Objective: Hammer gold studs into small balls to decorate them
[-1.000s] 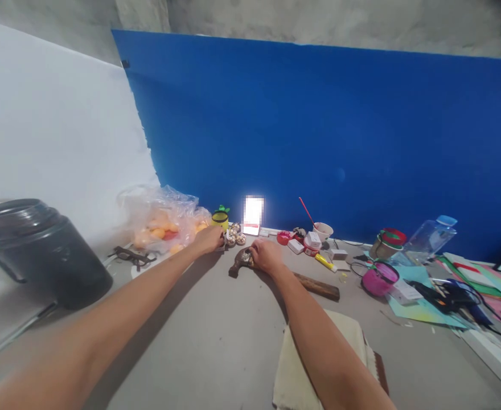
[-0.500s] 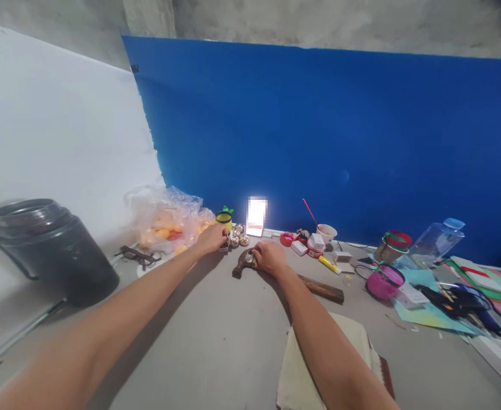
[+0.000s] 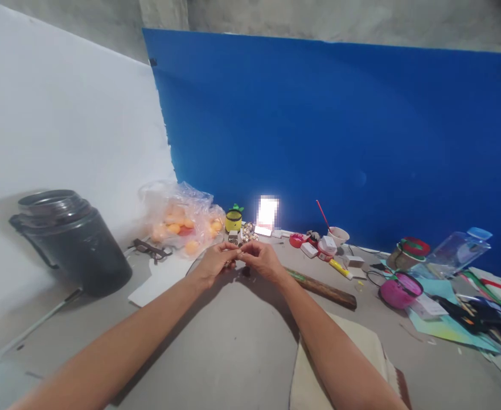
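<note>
My left hand (image 3: 217,262) and my right hand (image 3: 262,259) meet at the fingertips above the grey table (image 3: 216,353). Their fingers are closed round something small, mostly hidden between them. Beneath and behind my right hand lies a hammer; its wooden handle (image 3: 325,290) points right and its head is largely covered. Just beyond the hands are several shiny patterned balls (image 3: 249,232), a small box (image 3: 233,237) and a yellow pineapple-shaped pot (image 3: 234,221).
At the left stand a dark flask (image 3: 77,245), glasses (image 3: 150,249) and a plastic bag of orange balls (image 3: 182,219). Rightward are a white cup (image 3: 338,235), a yellow tube (image 3: 340,269), a pink pot (image 3: 399,290) and a clear bottle (image 3: 459,253). A beige cloth (image 3: 353,347) lies in front.
My left hand has come back from beside the balls and now touches my right hand. My right hand has left the hammer's neck and closed its fingertips against the left. The view has shifted left.
</note>
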`<state>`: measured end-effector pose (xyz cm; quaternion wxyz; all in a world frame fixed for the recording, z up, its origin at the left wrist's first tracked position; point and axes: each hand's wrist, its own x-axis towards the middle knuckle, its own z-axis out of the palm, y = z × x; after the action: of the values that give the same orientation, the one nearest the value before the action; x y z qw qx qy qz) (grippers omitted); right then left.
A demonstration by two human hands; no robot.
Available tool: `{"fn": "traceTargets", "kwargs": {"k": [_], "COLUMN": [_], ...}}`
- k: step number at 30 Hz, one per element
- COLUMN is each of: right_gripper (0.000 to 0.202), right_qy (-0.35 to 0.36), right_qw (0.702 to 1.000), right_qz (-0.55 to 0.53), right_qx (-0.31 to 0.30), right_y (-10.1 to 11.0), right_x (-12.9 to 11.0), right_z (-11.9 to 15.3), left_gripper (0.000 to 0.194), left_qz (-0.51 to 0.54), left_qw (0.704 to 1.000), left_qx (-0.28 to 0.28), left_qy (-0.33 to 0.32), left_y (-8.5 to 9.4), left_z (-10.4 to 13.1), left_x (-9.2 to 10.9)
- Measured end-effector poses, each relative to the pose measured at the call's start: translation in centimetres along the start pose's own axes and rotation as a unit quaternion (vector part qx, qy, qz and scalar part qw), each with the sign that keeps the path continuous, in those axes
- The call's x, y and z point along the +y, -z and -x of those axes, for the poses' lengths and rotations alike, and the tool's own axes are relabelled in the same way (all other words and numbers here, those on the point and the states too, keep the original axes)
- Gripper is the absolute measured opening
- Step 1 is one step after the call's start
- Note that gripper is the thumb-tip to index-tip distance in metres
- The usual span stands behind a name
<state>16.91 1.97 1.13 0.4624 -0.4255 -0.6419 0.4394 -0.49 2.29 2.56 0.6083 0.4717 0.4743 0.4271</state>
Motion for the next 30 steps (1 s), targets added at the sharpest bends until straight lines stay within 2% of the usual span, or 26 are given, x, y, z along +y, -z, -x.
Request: {"fn": "traceTargets", "kwargs": {"k": [4,8,12,15,17,19,21,25,30], "right_gripper": [0.032,0.029,0.026,0.027,0.030,0.034,0.037,0.043,0.043], "right_qy": [-0.045,-0.058,-0.067,-0.076,-0.090,-0.106,-0.119,-0.134,-0.144], "right_qw": [0.999,0.998,0.997,0.996,0.992,0.986,0.979,0.969,0.963], "right_qz": [-0.029,-0.030,-0.028,-0.042,-0.071,-0.108,-0.146,-0.192,-0.215], "right_qx": [-0.010,-0.014,0.003,0.028,0.050,0.071,0.083,0.081,0.069], "right_y": [-0.6,-0.6,-0.4,0.0,0.3,0.7,0.9,1.3,1.6], "right_x": [0.2,0.4,0.8,1.2,1.5,1.7,1.8,1.8,1.8], "right_z": [0.3,0.4,0.3,0.1,0.0,0.0,0.0,0.1,0.1], "left_gripper": [0.041,0.046,0.042,0.032,0.037,0.049,0.051,0.056,0.049], "left_qz": [0.061,0.096,0.092,0.136,0.144,0.127,0.106,0.057,-0.050], "left_qw": [0.997,0.994,0.993,0.987,0.986,0.988,0.990,0.992,0.989], "left_qx": [-0.037,-0.051,-0.067,-0.085,-0.082,-0.071,-0.067,-0.090,-0.069], "left_qy": [0.005,0.006,-0.007,-0.023,-0.032,-0.047,-0.065,-0.065,-0.124], "left_y": [0.3,0.5,0.7,0.8,0.7,0.6,0.5,0.4,0.5], "left_z": [-0.1,-0.5,-0.6,-0.5,-0.4,-0.3,-0.2,0.1,0.3], "left_x": [-1.2,-2.5,-3.0,-2.9,-2.9,-3.0,-3.1,-3.3,-3.2]}}
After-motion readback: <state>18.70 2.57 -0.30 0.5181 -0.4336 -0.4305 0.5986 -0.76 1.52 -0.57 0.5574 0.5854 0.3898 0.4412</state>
